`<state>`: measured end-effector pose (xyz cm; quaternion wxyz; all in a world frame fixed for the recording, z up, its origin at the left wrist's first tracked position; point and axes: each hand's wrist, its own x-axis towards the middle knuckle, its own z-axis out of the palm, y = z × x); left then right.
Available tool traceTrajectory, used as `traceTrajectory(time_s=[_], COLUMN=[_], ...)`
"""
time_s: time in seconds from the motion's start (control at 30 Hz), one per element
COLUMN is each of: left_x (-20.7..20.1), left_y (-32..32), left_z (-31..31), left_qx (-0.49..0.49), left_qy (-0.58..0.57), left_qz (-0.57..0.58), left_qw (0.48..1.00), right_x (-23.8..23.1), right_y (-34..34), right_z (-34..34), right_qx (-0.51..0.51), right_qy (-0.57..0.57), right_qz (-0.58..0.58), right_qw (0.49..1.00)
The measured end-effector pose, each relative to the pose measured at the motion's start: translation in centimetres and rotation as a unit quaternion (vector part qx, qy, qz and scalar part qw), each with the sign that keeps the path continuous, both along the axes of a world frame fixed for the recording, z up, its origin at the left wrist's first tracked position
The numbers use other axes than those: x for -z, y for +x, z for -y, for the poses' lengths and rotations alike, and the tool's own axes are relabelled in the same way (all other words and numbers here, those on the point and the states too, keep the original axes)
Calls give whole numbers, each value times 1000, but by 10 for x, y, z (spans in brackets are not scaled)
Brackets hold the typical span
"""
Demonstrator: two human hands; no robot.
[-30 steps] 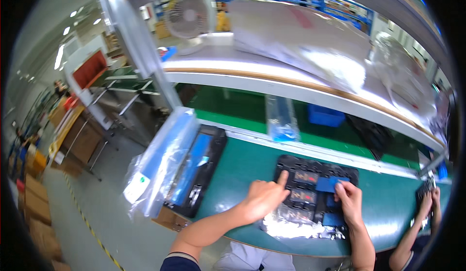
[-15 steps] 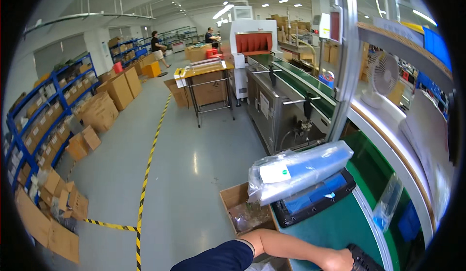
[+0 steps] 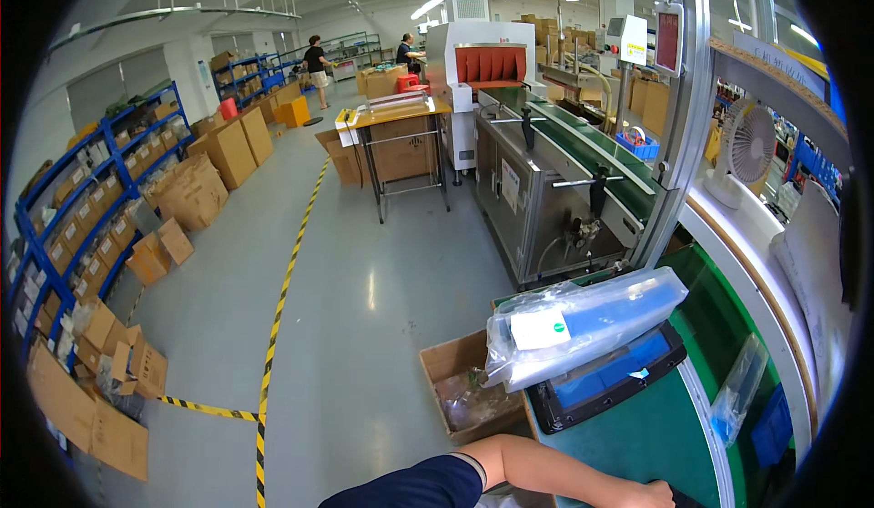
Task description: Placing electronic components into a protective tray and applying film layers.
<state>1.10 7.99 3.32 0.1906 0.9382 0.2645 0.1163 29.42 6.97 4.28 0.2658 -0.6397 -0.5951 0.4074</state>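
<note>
My left hand (image 3: 648, 493) is at the bottom edge, its arm reaching rightward over the green work surface (image 3: 628, 444). Its fingers are closed at the edge of a black object (image 3: 681, 499), most of which is cut off, so its kind does not show. Farther along that surface lies a black-framed panel (image 3: 608, 379) with a blue face and a small pale tab. A clear plastic bag (image 3: 592, 321) with blue inside and a white label rests against its far side. My right hand is out of view.
An open cardboard box (image 3: 469, 390) with crumpled clear film stands left of the work surface. To the right, a green belt (image 3: 710, 308) carries a clear plastic packet (image 3: 739, 385) and a blue bin (image 3: 772, 426). Ahead stand a metal conveyor machine (image 3: 519, 189) and a yellow-topped table (image 3: 396, 112).
The view has shifted, and the bag and panel appear farther right. My left hand sits lower, with less of the black object showing. The distant standing person is more upright.
</note>
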Motion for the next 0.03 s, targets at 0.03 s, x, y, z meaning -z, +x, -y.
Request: traceTrajectory(time_s=[0.03], left_x=[0], left_y=[1], left_z=[1], left_qx=[3], left_qy=[-2], left_qz=[1], left_qw=[1000], right_x=[0], right_y=[1], right_z=[3], right_qx=[3], right_qy=[-2], right_qz=[1], right_qw=[1000])
